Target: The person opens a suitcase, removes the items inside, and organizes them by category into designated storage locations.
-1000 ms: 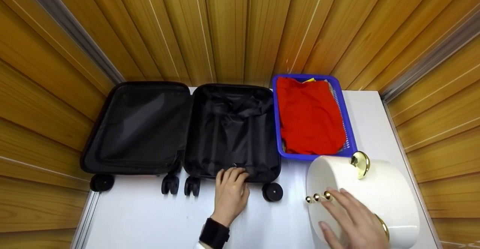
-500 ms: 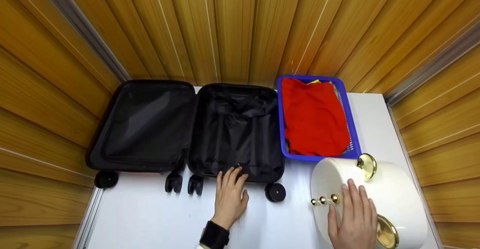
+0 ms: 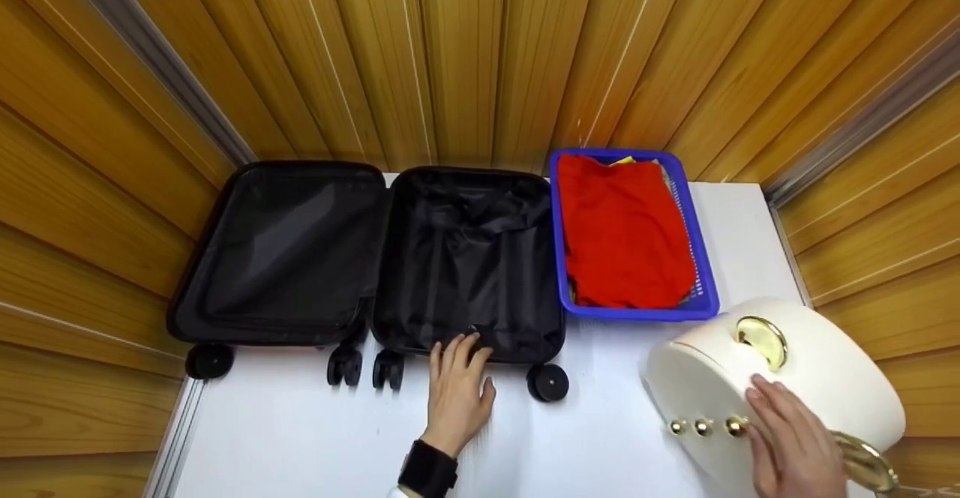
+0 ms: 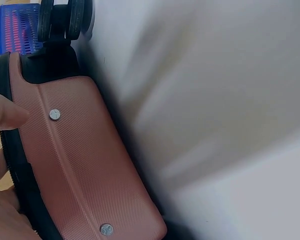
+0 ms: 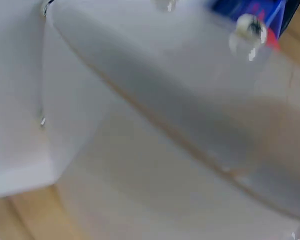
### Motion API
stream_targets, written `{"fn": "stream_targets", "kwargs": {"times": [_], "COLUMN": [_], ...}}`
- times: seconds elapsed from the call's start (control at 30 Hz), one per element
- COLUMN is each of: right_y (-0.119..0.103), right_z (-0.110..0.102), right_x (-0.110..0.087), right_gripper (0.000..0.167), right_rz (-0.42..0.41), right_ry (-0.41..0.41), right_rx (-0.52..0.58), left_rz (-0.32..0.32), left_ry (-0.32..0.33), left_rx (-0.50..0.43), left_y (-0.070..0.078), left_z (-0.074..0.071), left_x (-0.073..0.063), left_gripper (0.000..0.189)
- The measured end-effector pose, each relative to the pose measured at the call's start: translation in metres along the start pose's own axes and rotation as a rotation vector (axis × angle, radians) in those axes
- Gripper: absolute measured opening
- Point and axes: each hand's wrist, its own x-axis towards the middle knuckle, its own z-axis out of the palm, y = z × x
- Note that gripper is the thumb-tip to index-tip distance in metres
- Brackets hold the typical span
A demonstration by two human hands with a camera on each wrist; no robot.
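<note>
A black-lined suitcase (image 3: 469,280) lies spread out in the head view, both halves facing up. My left hand (image 3: 459,408) rests on the near rim of its right half, fingers fairly straight. In the left wrist view, the pink ribbed shell (image 4: 75,155) shows beside my thumb (image 4: 7,114). At the right stands a white rounded case (image 3: 832,348) with gold knobs in front and gold round fittings on its top. My right hand (image 3: 799,442) lies against its top with extended fingers. The right wrist view is blurred, mostly the pale case surface (image 5: 135,165); that hand is not distinct there.
A blue basket (image 3: 556,258) with a red folded cloth (image 3: 626,235) on top stands against the suitcase's right side. Black wheels (image 3: 547,383) stick out at the suitcase's near edge. Wood-patterned walls (image 3: 465,63) enclose the white surface (image 3: 315,430) at the back and sides.
The white case has shifted right and turned away from the basket, with my right hand moving right on it. My left hand has stayed at the suitcase rim.
</note>
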Motion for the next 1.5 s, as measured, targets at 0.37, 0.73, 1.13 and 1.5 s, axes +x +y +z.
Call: {"fn": "stream_targets", "kwargs": {"times": [0.37,0.73,1.13,1.5], "right_y": [0.018,0.068,0.158,0.202], "right_z": [-0.046,-0.002,0.026,0.059], "right_x": [-0.001,0.026,0.069,0.112], "right_gripper": [0.040,0.029,0.070,0.075], "right_rz": [0.499,0.820,0.929,0.937], "right_ry": [-0.380,-0.092,-0.275,-0.410], "right_rx": [-0.280,-0.365,-0.286,-0.233], "left_rz": [-0.036,-0.056,-0.042,-0.031], "left_ry": [-0.015,-0.016,-0.025,-0.087], "left_rx": [0.000,0.006,0.022,0.057], "left_y": [-0.003,-0.004,0.000,0.005], "left_z": [-0.003,-0.002,-0.001,0.002], "left_x": [0.004,0.009,0.010,0.004], "left_gripper": [0.041,0.038,0.039,0.041]}}
